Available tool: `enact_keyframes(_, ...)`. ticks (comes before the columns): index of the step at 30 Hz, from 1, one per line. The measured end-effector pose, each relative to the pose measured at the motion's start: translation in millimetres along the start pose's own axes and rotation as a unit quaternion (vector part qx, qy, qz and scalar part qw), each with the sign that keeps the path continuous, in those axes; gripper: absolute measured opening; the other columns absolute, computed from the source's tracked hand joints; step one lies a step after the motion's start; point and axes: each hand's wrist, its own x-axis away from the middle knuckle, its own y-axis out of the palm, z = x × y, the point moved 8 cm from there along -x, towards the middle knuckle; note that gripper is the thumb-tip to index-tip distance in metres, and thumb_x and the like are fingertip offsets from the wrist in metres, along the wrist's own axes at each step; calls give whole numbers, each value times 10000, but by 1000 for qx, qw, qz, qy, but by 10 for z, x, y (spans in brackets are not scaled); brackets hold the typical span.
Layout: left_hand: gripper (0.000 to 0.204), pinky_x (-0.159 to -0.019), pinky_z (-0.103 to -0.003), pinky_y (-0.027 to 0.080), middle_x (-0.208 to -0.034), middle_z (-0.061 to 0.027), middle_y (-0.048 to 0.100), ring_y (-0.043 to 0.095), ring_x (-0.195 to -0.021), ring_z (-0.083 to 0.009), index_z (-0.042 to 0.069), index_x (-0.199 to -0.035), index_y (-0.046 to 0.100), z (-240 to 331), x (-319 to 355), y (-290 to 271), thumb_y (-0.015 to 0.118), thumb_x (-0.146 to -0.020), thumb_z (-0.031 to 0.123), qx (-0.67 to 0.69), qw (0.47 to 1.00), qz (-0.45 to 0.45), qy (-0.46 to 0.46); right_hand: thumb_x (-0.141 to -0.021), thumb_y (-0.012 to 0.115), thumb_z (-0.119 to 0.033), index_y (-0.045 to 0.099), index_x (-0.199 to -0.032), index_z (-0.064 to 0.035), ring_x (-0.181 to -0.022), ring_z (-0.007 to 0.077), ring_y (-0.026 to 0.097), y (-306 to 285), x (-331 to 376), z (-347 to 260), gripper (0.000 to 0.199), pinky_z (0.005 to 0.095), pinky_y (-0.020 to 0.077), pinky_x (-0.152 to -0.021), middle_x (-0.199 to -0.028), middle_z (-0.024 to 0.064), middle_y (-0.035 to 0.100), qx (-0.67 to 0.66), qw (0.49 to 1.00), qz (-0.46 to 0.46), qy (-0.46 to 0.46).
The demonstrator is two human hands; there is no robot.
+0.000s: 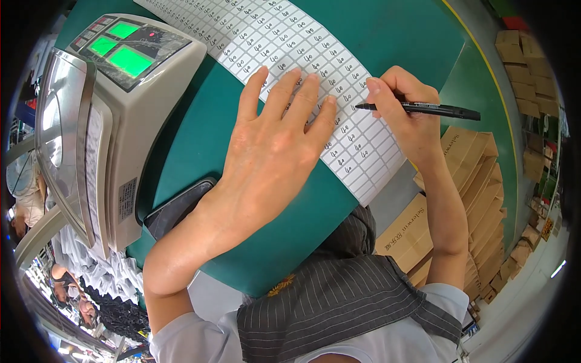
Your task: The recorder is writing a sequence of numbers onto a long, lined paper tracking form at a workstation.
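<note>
On green tabletop (302, 224), left grip (272, 142) lies splayed over label sheet (363, 158), right grip (417, 130) clamps pen (454, 111).

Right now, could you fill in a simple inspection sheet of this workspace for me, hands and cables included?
Surface: green tabletop.
Job's things: gridded label sheet, handwritten marks in most visible cells, some blank toward its lower right end; black pen.
Clutter: digital weighing scale, displays lit green; smartphone, partly hidden by the left forearm.
Hands: left hand spread on the sheet; right hand grips the pen, tip at the sheet, contact unclear.
Cables: nothing seen.
Surroundings: folded brown cartons at right; white fabric pile at left.
</note>
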Motion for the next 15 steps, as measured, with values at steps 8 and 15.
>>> enact_keyframes(8, 449, -1090, -514, 276, -1267, -150, 561, 480, -1235, -305, 78, -1191, 615, 1, 0, -3, 612, -753, -21, 10, 1000, 1, -2, -891, 634, -159, 578, -702, -17, -558, 32, 488, -255, -89, 114, 243, 196, 366, -506, -612, -17, 564, -45, 996, 65, 29)
enact_keyframes(15, 453, -1096, -514, 270, -1271, -147, 559, 479, -1239, -305, 78, -1187, 619, 4, -2, -3, 611, -747, -31, 8, 1000, -5, -3, -884, 647, -159, 573, -696, -14, -543, 32, 496, -181, -96, 60, 248, 201, 362, -494, -602, 3, 589, -33, 999, 33, 21)
